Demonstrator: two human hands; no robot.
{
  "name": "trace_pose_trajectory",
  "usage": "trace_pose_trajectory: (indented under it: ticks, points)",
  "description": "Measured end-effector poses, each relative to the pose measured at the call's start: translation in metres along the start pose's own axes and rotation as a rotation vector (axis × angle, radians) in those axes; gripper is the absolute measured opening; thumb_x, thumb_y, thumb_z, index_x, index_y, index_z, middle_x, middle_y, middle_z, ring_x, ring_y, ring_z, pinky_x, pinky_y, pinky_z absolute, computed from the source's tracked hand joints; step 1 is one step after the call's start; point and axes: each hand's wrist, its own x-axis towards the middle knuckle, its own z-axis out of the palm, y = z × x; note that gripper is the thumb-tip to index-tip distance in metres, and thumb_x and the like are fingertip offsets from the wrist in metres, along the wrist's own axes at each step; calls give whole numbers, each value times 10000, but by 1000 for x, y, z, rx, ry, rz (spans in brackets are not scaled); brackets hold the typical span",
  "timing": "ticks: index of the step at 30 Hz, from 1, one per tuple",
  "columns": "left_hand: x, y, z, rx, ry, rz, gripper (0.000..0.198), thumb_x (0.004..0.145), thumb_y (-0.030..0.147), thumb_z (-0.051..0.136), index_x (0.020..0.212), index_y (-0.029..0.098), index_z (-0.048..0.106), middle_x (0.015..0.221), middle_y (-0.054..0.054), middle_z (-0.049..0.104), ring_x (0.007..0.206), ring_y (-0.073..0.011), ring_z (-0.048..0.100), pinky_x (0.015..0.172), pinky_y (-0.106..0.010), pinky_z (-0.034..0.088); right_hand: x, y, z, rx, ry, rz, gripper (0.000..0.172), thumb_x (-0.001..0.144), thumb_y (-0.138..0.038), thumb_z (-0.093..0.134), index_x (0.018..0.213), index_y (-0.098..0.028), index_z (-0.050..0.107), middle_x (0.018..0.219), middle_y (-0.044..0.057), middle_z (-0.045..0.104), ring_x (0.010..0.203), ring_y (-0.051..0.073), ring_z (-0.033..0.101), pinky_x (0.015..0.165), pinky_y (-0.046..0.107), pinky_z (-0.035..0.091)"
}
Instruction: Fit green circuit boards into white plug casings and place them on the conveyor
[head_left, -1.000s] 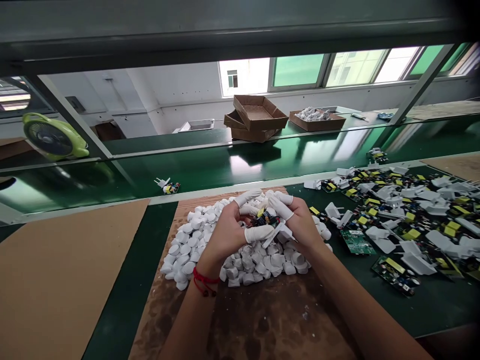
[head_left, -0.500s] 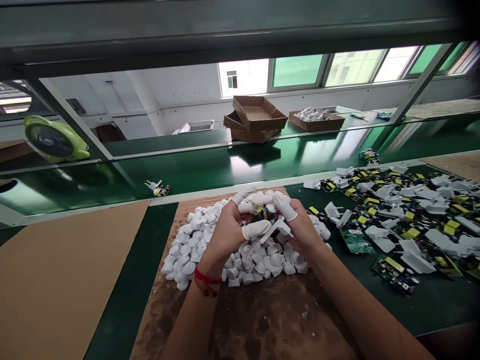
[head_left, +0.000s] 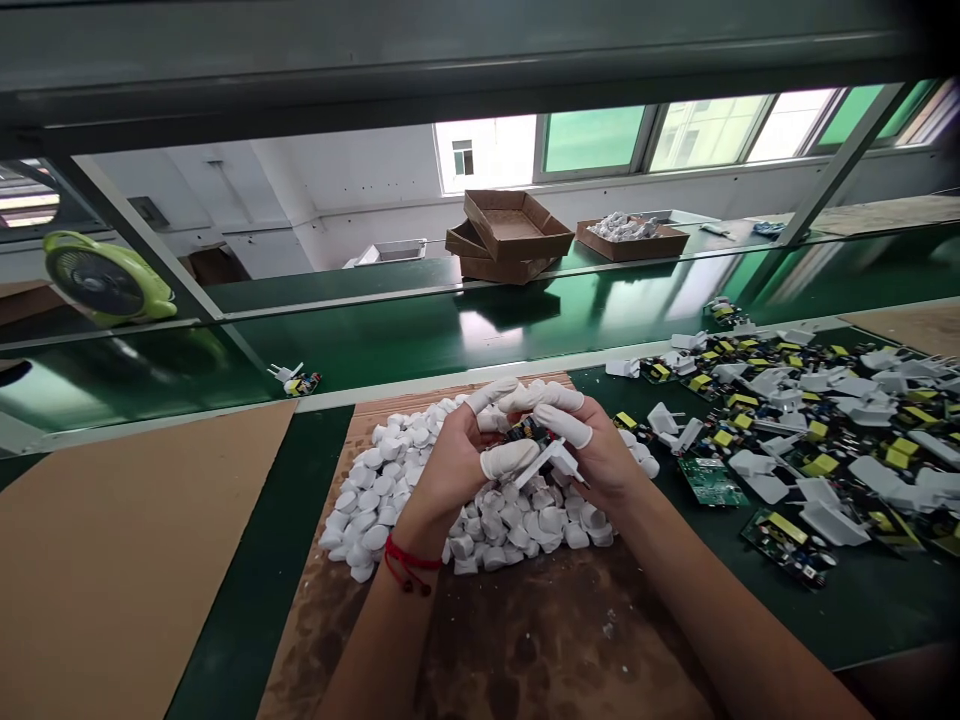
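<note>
My left hand (head_left: pixel 457 460) and my right hand (head_left: pixel 592 450) meet above a heap of small white plastic caps (head_left: pixel 390 480). Both wear white finger cots. Together they pinch a small circuit board (head_left: pixel 525 432) fitted to a white plug housing (head_left: pixel 551 460). My left thumb presses on the housing, and my right fingers curl over the board's top. A red string is tied round my left wrist.
Many circuit boards and white plug shells (head_left: pixel 810 420) lie on the green bench at right. One assembled plug (head_left: pixel 292 378) rides the green conveyor belt (head_left: pixel 450 340). Cardboard trays (head_left: pixel 517 235) sit on the far shelf, a green fan (head_left: pixel 105 280) at left, brown board (head_left: pixel 112 540) on the bench.
The assembled plug on the belt has drifted to the left. My fingers shifted slightly on the board and housing; both hands stay in place.
</note>
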Motion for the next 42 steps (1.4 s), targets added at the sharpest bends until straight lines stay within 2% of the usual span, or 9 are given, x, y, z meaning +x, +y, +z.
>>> trace_pose_trajectory:
  ticks: [7, 13, 18, 22, 25, 28, 34, 39, 42]
  points:
    - [-2, 2, 1, -169, -55, -30, 575, 606, 357, 812, 1127, 170, 654, 1148, -113, 677, 1096, -310, 598, 914, -365, 471, -4, -1, 0, 174, -57, 34, 142, 639, -342, 738, 753, -256, 744, 816, 18, 721, 637, 165, 601, 564, 273, 474]
    - [-5, -2, -1, -219, -47, -107, 559, 612, 427, 795, 1100, 183, 671, 1112, -103, 684, 1031, -303, 616, 817, -343, 510, -7, -4, 2, 144, -58, 59, 137, 637, -337, 748, 739, -256, 706, 846, 16, 698, 535, 126, 516, 496, 258, 428]
    - [-4, -5, -2, -216, -51, -130, 533, 613, 430, 791, 1078, 194, 680, 1054, -83, 695, 901, -257, 647, 703, -299, 518, -8, -3, 5, 153, -59, 95, 186, 627, -368, 766, 696, -242, 649, 646, -30, 583, 448, 94, 405, 447, 230, 392]
    - [-4, -6, -2, -249, -77, -136, 494, 605, 398, 809, 1033, 185, 687, 964, -68, 713, 765, -208, 650, 618, -269, 511, -8, -1, 5, 156, -84, 99, 184, 667, -386, 753, 702, -241, 645, 640, -37, 561, 468, 99, 433, 448, 219, 387]
    - [-3, -2, -6, -349, 20, -165, 375, 631, 393, 799, 930, 186, 706, 849, -33, 719, 688, -158, 634, 593, -238, 511, -6, 1, 4, 134, -59, 24, 186, 710, -380, 736, 848, -263, 692, 835, -10, 663, 640, 124, 557, 591, 228, 457]
    - [-1, 8, -13, -484, 174, -167, 253, 788, 401, 665, 890, 172, 699, 835, -33, 714, 682, -153, 645, 645, -266, 541, -3, 4, 3, 87, -12, -42, 314, 733, -366, 716, 1030, -269, 681, 1098, 23, 674, 923, 170, 606, 751, 259, 464]
    - [9, 20, -34, -360, 695, -51, 291, 949, 229, 426, 1183, 154, 581, 1137, -93, 656, 899, -158, 652, 712, -244, 553, 1, 2, 0, 43, 62, -68, 283, 731, -354, 689, 986, -231, 707, 965, 44, 716, 929, 197, 611, 728, 283, 451]
    - [10, 18, -42, -336, 746, 71, 447, 949, 238, 425, 1385, 159, 365, 1485, -124, 380, 1218, -171, 532, 958, -245, 491, 1, 0, -2, 21, 66, -91, 258, 739, -347, 669, 967, -235, 714, 968, 48, 711, 920, 197, 613, 708, 285, 459]
    - [9, 16, -43, -268, 710, 169, 426, 924, 228, 469, 1348, 237, 424, 1516, -57, 346, 1301, -180, 462, 1003, -266, 468, 3, 2, -6, -77, 77, -147, 255, 757, -352, 637, 978, -240, 697, 941, 51, 716, 924, 215, 622, 713, 308, 471]
